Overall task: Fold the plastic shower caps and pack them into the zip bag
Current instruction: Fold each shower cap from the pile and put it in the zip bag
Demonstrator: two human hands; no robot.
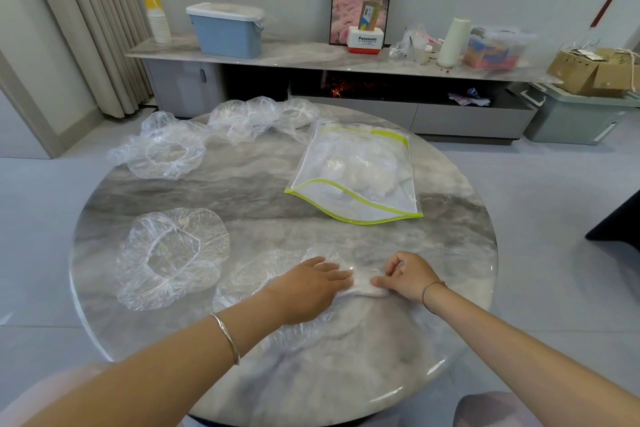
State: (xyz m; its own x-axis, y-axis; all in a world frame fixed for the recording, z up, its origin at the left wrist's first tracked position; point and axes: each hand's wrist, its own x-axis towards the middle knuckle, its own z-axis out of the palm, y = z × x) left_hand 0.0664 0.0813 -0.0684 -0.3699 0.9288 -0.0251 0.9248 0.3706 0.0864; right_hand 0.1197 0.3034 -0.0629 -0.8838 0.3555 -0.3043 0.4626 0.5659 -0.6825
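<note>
While the left hand (313,282) lies flat on a cap (249,277) near the front of the table (346,374), its fingers straight and pressing down, the right hand (408,276) pinches the bunched end of that same cap with curled fingers. A second cap (201,236) lies spread out just left of it. The far caps (162,132) sit at the back. The bag (356,173) lies past the hands, with white plastic bunched inside.
</note>
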